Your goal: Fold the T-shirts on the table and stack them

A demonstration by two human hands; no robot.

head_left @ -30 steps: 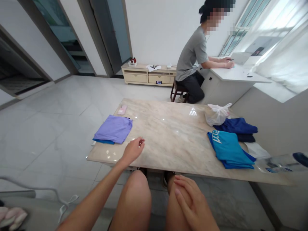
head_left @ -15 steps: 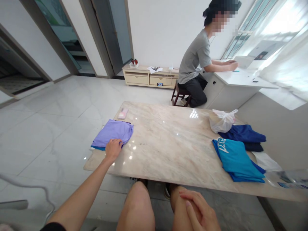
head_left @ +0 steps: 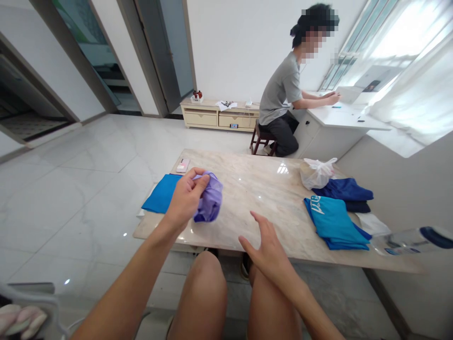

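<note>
- A white-tiled floor (head_left: pixel 81 189) spreads under everything, with a pale marble table top (head_left: pixel 258 208) in the middle of the view.
- Beyond the table, a seated person in a grey T-shirt (head_left: pixel 281 89) leans over a white desk (head_left: pixel 341 118), both hands on it; a low cream cabinet (head_left: pixel 215 119) stands against the far wall.
- The two hands are apart, both over the table.
- The left hand (head_left: pixel 184 200) is closed on a crumpled lilac garment (head_left: pixel 208 198), lifted above the marble at the near left.
- The right hand (head_left: pixel 267 250) is open, fingers spread, low over the near edge; whether it touches the marble cannot be told.
- A flat bright-blue cloth (head_left: pixel 161 193) lies just beside the left hand.
- To the right lie a folded teal T-shirt with white lettering (head_left: pixel 332 222), a navy garment (head_left: pixel 341 189) and a white plastic bag (head_left: pixel 316 173).
- A phone (head_left: pixel 183 165) lies near the far left edge.
</note>
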